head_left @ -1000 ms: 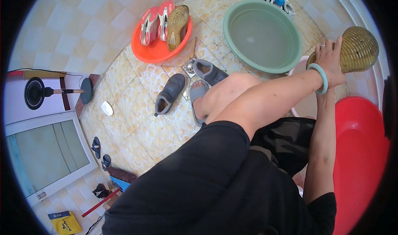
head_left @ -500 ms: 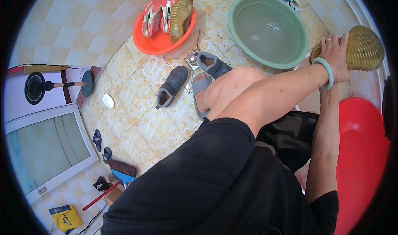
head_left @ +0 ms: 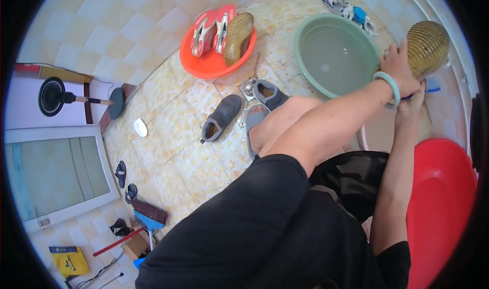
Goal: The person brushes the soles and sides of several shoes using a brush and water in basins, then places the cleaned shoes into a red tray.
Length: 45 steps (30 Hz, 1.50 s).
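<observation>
A shoe with a tan ribbed sole (head_left: 429, 47) is in my left hand (head_left: 397, 67), its sole turned up toward me. A pale green bangle (head_left: 391, 85) circles that wrist, and the fingers wrap the shoe's side. Just below, my right hand (head_left: 415, 99) is closed on a brush with a blue part (head_left: 433, 87) showing beyond the fingers. Most of the brush is hidden by the hands and shoe. The green basin (head_left: 305, 77) of cloudy water is left of both hands.
An orange basin (head_left: 198, 71) holds red-and-white shoes and a tan-soled shoe. Grey slip-on shoes (head_left: 222, 117) stand on the tiles by a drain. A red tub (head_left: 438, 197) is at right. More shoes (head_left: 336, 1) lie behind the green basin; a broom (head_left: 150, 212) is lower left.
The shoe has shifted left, nearer the green basin, and tilted. My right hand and the blue part of the brush have come into sight below it. The whole view has shifted slightly.
</observation>
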Each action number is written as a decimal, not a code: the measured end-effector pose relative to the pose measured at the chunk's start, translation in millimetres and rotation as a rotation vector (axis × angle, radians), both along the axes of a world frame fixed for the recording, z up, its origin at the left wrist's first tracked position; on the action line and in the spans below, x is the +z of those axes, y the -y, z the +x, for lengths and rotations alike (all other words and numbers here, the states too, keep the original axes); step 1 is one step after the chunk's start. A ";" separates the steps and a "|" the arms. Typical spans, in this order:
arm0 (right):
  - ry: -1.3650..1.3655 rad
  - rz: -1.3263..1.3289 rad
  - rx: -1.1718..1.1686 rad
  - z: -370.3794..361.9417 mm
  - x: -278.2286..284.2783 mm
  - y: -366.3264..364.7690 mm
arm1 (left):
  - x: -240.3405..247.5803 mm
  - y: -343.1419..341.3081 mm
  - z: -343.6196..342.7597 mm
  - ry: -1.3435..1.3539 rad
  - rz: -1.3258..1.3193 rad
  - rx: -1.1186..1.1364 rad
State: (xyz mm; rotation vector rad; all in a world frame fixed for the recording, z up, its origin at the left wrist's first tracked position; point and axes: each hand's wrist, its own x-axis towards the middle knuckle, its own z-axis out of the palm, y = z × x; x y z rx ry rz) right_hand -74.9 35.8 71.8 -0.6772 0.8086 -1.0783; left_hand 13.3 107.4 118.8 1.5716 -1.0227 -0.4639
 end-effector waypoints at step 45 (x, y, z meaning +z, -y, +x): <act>0.274 -0.010 0.065 93.9 -20.2 -0.8 | -35.2 -5.2 75.5 0.149 0.015 -0.210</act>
